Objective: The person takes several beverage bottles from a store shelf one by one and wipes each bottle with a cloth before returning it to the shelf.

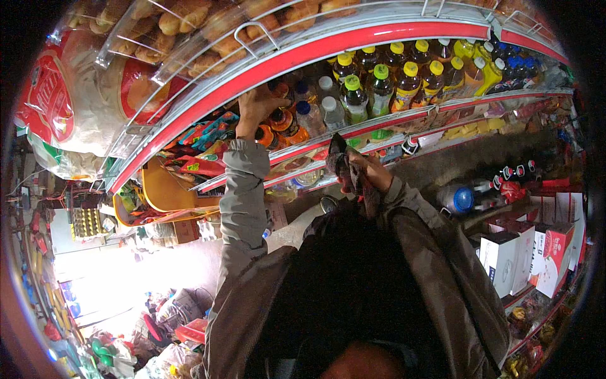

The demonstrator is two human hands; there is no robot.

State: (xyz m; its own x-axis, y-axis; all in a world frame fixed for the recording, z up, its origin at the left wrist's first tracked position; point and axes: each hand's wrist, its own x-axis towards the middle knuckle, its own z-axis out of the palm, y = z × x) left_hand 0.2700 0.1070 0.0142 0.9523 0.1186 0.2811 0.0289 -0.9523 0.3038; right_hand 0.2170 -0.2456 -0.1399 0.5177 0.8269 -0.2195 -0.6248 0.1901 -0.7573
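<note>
My left hand [254, 108] reaches into the drinks shelf, bent round the upper part of a dark bottle [278, 88] with orange on it; its fingertips are partly hidden by the shelf's red edge. Right below that hand stand orange-capped bottles [279, 118]. Clear bottles with blue and white caps [309, 115] are just to the right. In front of the lower shelf my right hand [375, 173] is closed on a crumpled dark cloth [346, 165], which hangs down toward my chest.
Green- and yellow-capped bottles [380, 91] fill the shelf rightward. Bread packs [183, 25] lie on the wire rack above. A yellow bin [167, 189] sits at the left, near bright packets [205, 136]. Cartons [505, 256] and a blue-capped jug [463, 200] stand at the right.
</note>
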